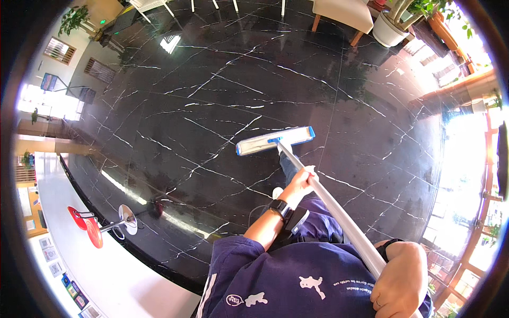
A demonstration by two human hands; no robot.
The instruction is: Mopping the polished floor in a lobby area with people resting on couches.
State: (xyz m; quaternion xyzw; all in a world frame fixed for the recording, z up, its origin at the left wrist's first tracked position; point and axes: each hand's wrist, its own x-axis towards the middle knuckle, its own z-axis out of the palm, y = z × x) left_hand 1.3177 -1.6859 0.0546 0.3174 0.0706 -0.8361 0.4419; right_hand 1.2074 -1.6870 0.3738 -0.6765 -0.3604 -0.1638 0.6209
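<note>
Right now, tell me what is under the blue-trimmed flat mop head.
White-veined black floor shows around the blue-trimmed flat mop head and presumably continues beneath. The patch directly under it is covered, so whether anything lies there cannot be seen.

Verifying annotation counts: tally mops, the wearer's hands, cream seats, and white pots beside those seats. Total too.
Mop: 1
Hands: 2 (left hand, right hand)
Cream seat: 1
White pot: 1
Total: 5
</note>
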